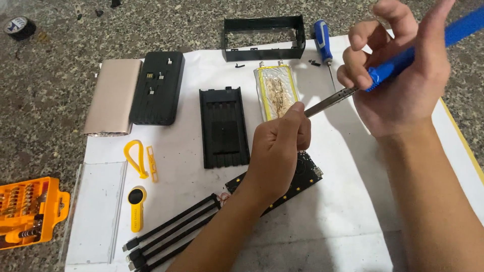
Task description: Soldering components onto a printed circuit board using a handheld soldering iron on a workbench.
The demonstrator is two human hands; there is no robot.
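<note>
Blue screwdriver; orange bit case; speckled floor.

An orange plastic bit-set case lies open at the lower left edge, partly cut off by the frame, with rows of metal bits showing in its slots. At the top left corner, a black tape roll carries a round dark-and-white label on its face; no screens or signs are visible.

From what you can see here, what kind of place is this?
Probably an informal electronics repair spot on a stone floor: a dismantled power bank's battery cell, an orange bit set, and a blue screwdriver in hand.
</note>
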